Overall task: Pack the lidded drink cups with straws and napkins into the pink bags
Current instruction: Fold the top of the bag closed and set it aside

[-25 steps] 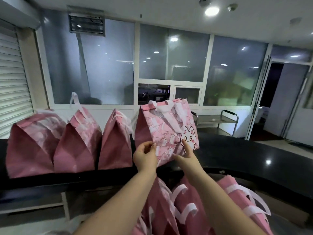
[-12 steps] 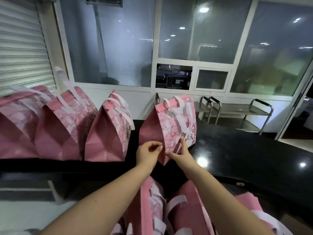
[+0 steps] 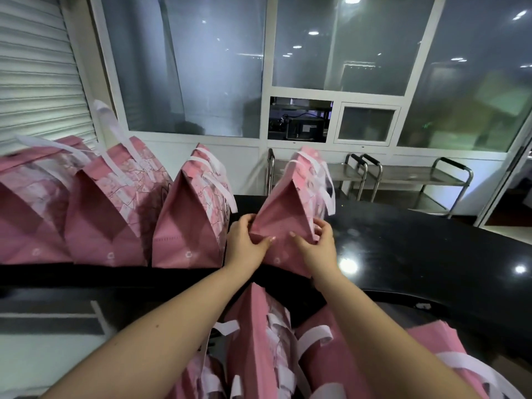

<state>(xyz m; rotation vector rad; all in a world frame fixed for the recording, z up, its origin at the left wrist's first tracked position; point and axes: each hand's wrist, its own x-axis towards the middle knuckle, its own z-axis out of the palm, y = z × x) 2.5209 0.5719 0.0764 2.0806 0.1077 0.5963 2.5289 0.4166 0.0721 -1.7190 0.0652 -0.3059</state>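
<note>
Black counter (image 3: 403, 240) before glass partitions (image 3: 201, 67) bears the pink bag (image 3: 283, 205), upright between the hands. Left hand (image 3: 244, 244) and right hand (image 3: 315, 246) each pinch its lower side folds, fingers curled. A row of 3 bags (image 3: 109, 214) stands left of the left hand. Recommendation: flatten the base squarely before release, lest it topple.

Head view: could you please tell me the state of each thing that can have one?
Bag in hands, upright on the black counter, top closed.
Left hand, grips the bag's left edge.
Right hand, grips the bag's right edge.
Three bags at left, upright in a row, tops closed.
Roller shutter, down.
Bags below the counter, standing, contents hidden.
</note>
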